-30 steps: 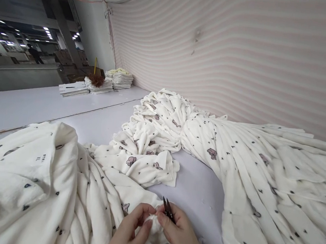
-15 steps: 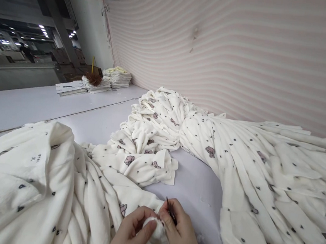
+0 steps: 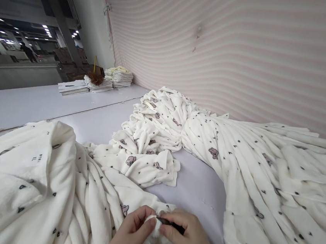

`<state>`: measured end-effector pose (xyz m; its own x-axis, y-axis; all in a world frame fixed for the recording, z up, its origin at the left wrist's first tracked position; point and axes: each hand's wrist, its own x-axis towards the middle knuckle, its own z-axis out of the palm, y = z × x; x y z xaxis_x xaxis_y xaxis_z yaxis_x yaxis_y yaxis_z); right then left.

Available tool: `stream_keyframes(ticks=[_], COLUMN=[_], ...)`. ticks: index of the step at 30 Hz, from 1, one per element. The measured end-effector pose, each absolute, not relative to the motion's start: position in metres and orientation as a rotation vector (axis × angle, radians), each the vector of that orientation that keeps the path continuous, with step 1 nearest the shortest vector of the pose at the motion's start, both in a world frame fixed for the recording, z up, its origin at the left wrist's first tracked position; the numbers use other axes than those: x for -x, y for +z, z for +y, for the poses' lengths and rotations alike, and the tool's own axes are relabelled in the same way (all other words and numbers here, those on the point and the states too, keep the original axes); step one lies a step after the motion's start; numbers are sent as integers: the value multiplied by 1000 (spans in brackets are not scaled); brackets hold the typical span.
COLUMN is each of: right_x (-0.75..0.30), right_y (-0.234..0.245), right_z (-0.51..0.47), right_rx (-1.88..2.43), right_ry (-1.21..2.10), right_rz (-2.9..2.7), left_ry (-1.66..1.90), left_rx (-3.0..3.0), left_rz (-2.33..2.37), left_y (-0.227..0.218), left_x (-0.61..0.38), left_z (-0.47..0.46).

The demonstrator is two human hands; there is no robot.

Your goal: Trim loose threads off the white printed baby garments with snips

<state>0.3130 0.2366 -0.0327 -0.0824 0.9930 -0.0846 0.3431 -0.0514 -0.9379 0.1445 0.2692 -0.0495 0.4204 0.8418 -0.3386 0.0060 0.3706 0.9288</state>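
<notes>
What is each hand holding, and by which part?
Left hand: white printed fleece cloth, by a bunched bit. Right hand: slim dark pointed snips, behind the tip.

- The person's left hand (image 3: 134,229) is angled inward — thumb and forefinger bent into a pinch.
- The right hand (image 3: 184,233) faces it, fingers curled, thumb below the forefinger and pointing left.
- Both are bare — held near each other, fingertips converging.

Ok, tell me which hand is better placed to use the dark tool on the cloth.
Probably the right hand: it holds the dark tool, its tip at the white cloth. The left hand is pinching that cloth.
</notes>
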Motion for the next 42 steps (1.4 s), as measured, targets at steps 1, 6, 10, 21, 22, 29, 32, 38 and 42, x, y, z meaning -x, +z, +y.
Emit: stream_keyframes(ticks=[1,6,10,21,22,29,32,38,42], right_x=[-314,-324,-332,-315,-311,-298,-298,-304,-307], right_y=[-35,-60,-79,-82,-79,-50,-40,-24,-17], right_z=[238,273,334,334,327,294,285,280,275], right_rx=[1449,1438,1488,1438,1440,1474,1477,1442,1467], right_ry=[1198,1053,746,1009,1004,910,892,930,963], right_rz=[-1448,-1210,-1185,-1043,-1035,-1167,-1321,-1570,-1636], left_ry=[660,796,736,614,649,900,1020,980,976], left_rx=[-1080,-1168,-1327,-1710,-1703,-1720,-1747,-1860,-1832], left_rz=[998,942,1157,1432,1450,1438,1368,1079,1014], left_y=[-52,-52,-36,-57,-58,-74,-79,-63,-56], left_x=[-144,-146,-154,-168,-170,-171,-154,-118,-112], left_z=[270,279,305,323,318,296,293,292,289])
